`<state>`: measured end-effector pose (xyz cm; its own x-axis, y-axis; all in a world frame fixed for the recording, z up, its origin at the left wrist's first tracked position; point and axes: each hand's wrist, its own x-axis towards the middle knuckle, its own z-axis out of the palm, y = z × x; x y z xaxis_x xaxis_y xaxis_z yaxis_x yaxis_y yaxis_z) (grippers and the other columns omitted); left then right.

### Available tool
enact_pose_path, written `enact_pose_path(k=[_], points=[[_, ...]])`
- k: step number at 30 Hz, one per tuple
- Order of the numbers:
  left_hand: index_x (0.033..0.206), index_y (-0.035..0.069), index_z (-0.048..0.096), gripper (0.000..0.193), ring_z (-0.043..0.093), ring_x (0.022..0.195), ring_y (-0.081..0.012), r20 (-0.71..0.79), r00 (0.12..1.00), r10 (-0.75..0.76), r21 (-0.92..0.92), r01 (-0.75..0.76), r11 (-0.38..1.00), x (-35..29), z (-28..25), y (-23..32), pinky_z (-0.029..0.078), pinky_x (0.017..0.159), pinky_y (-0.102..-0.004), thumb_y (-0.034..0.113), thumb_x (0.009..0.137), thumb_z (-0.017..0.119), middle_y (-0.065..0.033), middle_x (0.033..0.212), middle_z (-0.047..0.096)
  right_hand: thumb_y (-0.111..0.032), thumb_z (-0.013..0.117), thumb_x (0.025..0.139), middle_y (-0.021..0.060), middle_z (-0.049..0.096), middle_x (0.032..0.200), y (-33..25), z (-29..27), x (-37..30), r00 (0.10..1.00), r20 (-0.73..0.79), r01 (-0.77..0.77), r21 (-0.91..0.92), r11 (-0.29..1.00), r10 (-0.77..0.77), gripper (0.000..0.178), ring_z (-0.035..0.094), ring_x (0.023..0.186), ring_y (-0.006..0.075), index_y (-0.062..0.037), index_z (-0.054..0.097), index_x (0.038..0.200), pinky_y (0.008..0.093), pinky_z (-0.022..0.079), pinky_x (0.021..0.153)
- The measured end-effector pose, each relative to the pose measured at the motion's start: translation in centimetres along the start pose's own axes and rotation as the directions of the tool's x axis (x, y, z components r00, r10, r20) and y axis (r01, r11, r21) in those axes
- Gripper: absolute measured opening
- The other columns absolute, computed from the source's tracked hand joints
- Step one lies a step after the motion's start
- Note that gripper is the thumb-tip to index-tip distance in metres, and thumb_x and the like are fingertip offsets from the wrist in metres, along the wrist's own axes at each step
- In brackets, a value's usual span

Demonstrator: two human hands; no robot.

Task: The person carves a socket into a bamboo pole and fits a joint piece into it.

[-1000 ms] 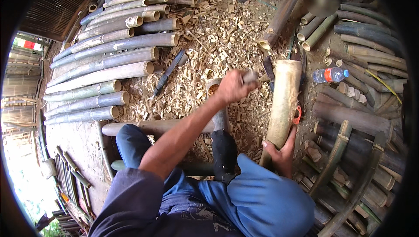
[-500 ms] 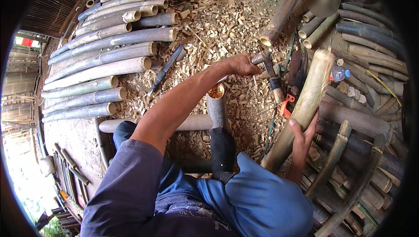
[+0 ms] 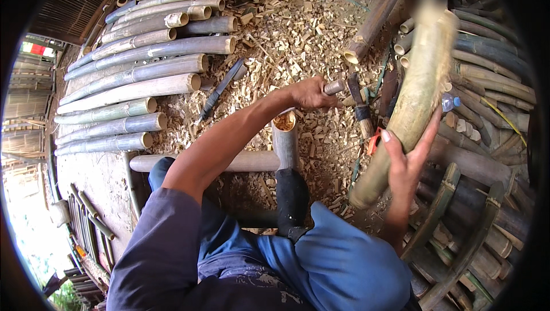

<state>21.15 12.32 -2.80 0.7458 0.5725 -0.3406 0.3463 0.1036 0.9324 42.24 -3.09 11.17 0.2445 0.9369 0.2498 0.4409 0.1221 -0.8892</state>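
Note:
My left hand (image 3: pixel 312 92) is closed around the round handle (image 3: pixel 333 86) of a tool above the wood chips; its other end is hidden by my hand and forearm. My right hand (image 3: pixel 408 162) grips a thick bamboo pole (image 3: pixel 421 82) from its right side, thumb in front. The pole tilts, upper end away from me, and that end is blurred. Below my left wrist stands a bamboo piece (image 3: pixel 286 145) with an open top and black wrapping (image 3: pixel 293 196) at its lower part. A dark-headed tool with a wooden handle (image 3: pixel 365 125) lies between my hands.
Many bamboo poles (image 3: pixel 149 56) lie in a row at left; more poles (image 3: pixel 487 76) are piled at right. A dark knife (image 3: pixel 220 90) lies on the chips (image 3: pixel 286 30). An orange object (image 3: pixel 374 141) and a plastic bottle (image 3: pixel 448 102) are near my right hand.
My right hand has lifted the bamboo pole, moving it up and to the right. My left hand has shifted slightly lower, still holding the handled tool.

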Motion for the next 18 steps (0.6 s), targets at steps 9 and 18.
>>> enact_pose_path(k=[9,18], points=[[0.098,0.012,0.077,0.014,0.073,0.07,-0.017,-0.39,0.867,0.31,0.404,-0.141,0.904,-4.2,6.1,-1.4,0.063,0.061,-0.038,0.019,0.086,0.074,-0.0105,0.084,0.076,-0.009,0.075,0.078,0.0265,0.035,0.162,2.0,0.5,-2.0,0.869,0.482,0.0,-0.22,0.975,0.109,0.106,0.041,0.147,0.0363,-0.0053,0.013,0.164,0.0435,0.034,0.12],[0.093,0.009,0.063,0.036,0.066,0.097,-0.0333,-0.469,0.819,0.329,0.674,0.091,0.733,-6.0,16.7,-1.5,0.052,0.088,-0.0464,0.02,0.065,0.082,-0.0103,0.095,0.065,0.0,0.07,0.079,0.0252,0.026,0.164,4.7,-2.8,-9.7,0.914,0.251,-0.318,-0.046,0.947,0.319,0.105,0.032,0.149,0.033,0.0013,0.008,0.164,0.0427,0.028,0.122]])
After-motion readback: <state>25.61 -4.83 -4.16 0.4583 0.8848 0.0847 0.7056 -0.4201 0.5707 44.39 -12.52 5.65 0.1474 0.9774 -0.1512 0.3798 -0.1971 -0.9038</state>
